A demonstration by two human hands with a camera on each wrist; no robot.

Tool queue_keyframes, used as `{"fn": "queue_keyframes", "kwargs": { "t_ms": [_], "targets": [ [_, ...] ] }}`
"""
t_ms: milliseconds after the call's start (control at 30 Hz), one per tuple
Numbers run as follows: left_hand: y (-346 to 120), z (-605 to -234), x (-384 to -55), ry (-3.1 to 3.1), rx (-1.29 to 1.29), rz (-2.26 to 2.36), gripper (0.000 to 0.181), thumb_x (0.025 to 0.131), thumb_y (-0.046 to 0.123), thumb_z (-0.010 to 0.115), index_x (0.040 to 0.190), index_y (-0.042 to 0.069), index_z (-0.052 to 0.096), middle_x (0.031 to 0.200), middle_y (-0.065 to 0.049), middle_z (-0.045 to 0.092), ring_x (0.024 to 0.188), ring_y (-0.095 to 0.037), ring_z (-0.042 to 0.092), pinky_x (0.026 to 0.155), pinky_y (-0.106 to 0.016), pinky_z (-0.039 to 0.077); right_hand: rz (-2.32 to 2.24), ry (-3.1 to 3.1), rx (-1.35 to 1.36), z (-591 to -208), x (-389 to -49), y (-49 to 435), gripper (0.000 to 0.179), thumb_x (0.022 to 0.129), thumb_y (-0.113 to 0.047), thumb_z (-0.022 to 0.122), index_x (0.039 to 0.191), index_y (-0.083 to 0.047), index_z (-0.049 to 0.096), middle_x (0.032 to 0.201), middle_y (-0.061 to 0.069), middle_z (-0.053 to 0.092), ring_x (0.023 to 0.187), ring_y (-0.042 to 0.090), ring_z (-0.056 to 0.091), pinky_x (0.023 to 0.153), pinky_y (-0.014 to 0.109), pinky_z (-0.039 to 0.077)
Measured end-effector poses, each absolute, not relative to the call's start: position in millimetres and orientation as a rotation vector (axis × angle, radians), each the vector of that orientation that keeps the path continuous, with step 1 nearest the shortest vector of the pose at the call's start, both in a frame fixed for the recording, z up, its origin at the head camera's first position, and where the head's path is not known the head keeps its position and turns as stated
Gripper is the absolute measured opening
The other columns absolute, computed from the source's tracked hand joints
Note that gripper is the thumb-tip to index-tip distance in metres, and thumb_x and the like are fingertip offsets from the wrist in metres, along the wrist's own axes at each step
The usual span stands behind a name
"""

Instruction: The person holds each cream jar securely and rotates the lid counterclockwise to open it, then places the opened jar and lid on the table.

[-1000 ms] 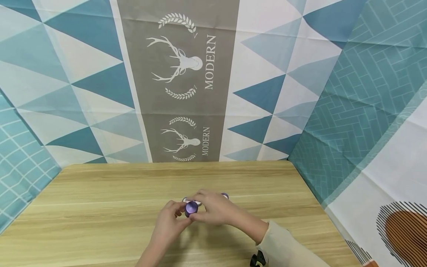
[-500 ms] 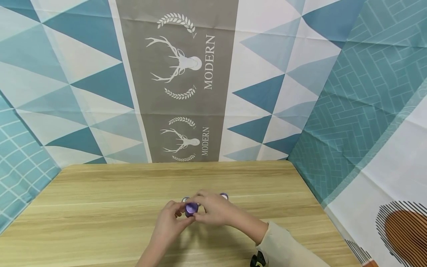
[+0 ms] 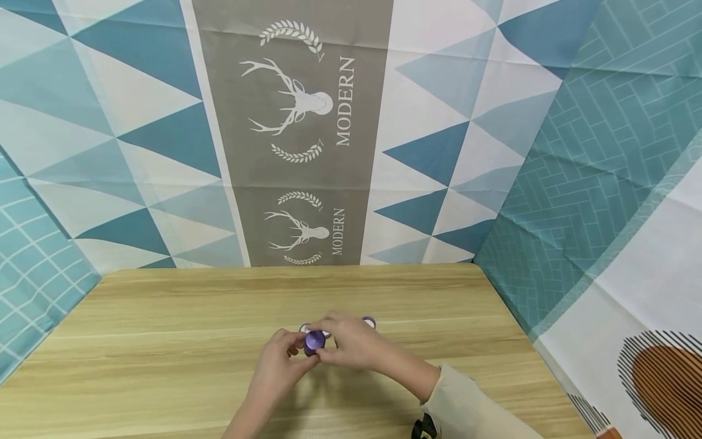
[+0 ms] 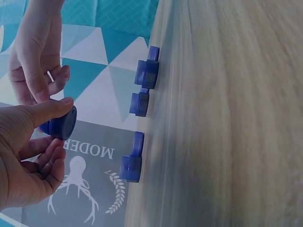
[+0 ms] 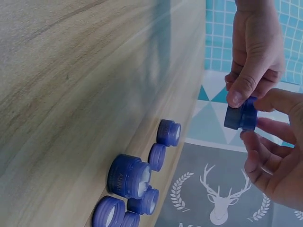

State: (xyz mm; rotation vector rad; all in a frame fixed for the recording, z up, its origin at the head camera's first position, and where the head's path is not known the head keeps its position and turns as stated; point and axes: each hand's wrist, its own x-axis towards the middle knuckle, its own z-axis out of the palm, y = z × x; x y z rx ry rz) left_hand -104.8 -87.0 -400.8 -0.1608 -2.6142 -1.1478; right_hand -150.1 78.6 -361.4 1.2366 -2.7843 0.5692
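Observation:
A small purple-blue cream jar with its lid on (image 3: 315,341) is held upright above the table, between both hands. My left hand (image 3: 278,363) pinches the wider body of the jar, thumb on the near side, fingers on the far side. From the other side, my right hand (image 3: 351,342) pinches the lid (image 5: 250,114) with thumb and fingertips. In the right wrist view, the jar body (image 5: 232,117) is below the lid. The right hand covers most of the other jars in the head view.
On the wooden table (image 3: 164,366) behind the hands stand a larger open jar (image 5: 127,176), two smaller open jars, one here (image 5: 168,133), and lids such as this one (image 5: 108,213). A patterned cloth (image 3: 428,152) hangs at the table's back edge.
The right thumb and fingers shift slightly round the jar's lid. Both hands and the jar otherwise stay in the same place.

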Motion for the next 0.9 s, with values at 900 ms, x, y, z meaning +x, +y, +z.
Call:
{"fn": "queue_keyframes", "kwargs": {
  "t_ms": [900],
  "targets": [
    [-88.9, -404.6, -107.1, -2.608, -0.143, -1.144, 0.032, 0.066, 0.018, 0.082, 0.094, 0.008, 0.071, 0.081, 0.001, 0.057, 0.074, -0.008, 0.051, 0.067, -0.021, 0.047, 0.557, -2.827, 1.154, -358.2, -148.8, 74.4, 0.043, 0.086, -0.041, 0.063, 0.122, -0.018, 0.062, 0.108, -0.001, 0.062, 0.095, 0.01, 0.061, 0.077, 0.019, 0.049]
  ]
}}
